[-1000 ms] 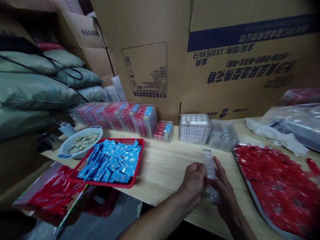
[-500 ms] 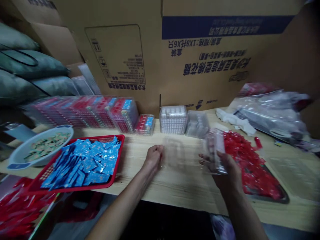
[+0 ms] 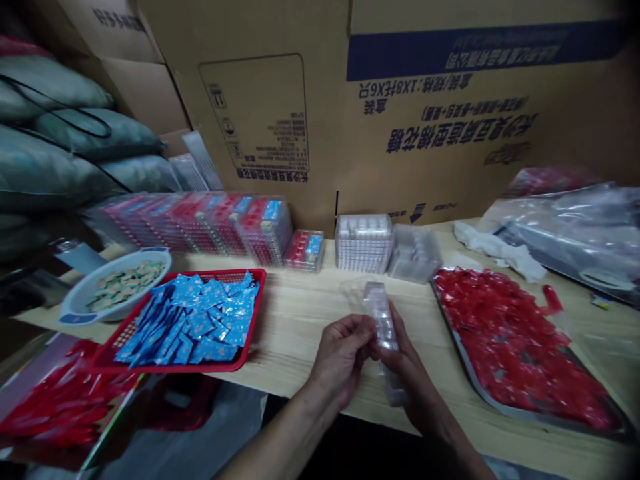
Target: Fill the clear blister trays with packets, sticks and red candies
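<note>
A small stack of clear plastic trays (image 3: pixel 384 313) is held on edge above the front of the wooden table. My right hand (image 3: pixel 407 360) wraps round its right side, closed on it. At the stack's left edge my left hand (image 3: pixel 345 353) is closed, with thumb and fingers pinched against the plastic. A faint clear tray sticks out behind the stack to the left. Beyond the hands stand a taller stack of clear trays (image 3: pixel 364 243) and a second clear stack (image 3: pixel 414 253). To their left lies a filled tray (image 3: pixel 305 251) with red and blue contents.
Blue packets fill a red basket (image 3: pixel 243 360) at left, beside a pale blue bowl (image 3: pixel 75 312). Rows of filled trays (image 3: pixel 190 223) line the back. Red pieces (image 3: pixel 520 340) cover a metal tray at right. A large cardboard box (image 3: pixel 325 160) stands behind.
My hands have come together; the right moved left with its clear trays, now turned on edge, and the left now touches them. The view has shifted, so the scene sits differently.
</note>
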Motion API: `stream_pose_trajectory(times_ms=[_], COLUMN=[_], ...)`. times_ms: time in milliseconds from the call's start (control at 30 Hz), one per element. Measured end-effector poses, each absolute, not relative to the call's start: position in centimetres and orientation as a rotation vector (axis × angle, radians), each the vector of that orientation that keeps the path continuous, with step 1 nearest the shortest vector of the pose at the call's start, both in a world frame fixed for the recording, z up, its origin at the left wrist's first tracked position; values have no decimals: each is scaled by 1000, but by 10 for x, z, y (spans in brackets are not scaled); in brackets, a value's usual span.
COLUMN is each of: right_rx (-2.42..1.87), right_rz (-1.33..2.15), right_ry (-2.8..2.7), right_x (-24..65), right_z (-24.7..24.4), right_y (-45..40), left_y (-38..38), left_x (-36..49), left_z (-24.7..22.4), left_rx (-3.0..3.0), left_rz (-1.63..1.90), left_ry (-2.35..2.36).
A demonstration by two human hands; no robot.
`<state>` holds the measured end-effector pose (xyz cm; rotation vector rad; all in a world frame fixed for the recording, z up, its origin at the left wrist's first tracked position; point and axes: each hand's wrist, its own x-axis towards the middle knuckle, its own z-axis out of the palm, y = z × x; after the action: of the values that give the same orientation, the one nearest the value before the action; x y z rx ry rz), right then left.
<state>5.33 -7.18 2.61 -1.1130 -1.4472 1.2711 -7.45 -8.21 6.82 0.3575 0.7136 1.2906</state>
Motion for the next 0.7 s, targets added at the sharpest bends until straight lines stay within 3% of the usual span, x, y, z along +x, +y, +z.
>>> stream_pose_trajectory(times_ms=[200, 400, 567, 700], right_rx=[-1054, -1190, -1232, -1258], right_rz=[1246, 1266, 1035, 1033], right_ry=[-1458, -1040, -1636, -2010], right_x=[40, 64, 92, 85], right_z=[35, 52, 63, 57], right_y=[-81, -66, -28, -6], left_y=[-91, -73, -56, -59], left_x=[-81, -140, -193, -180], left_z=[70, 56, 19, 11], left_rx=[700, 637, 1005, 1603], left_rz=[1362, 1315, 1240, 969], left_ry=[911, 1042, 1625, 2220])
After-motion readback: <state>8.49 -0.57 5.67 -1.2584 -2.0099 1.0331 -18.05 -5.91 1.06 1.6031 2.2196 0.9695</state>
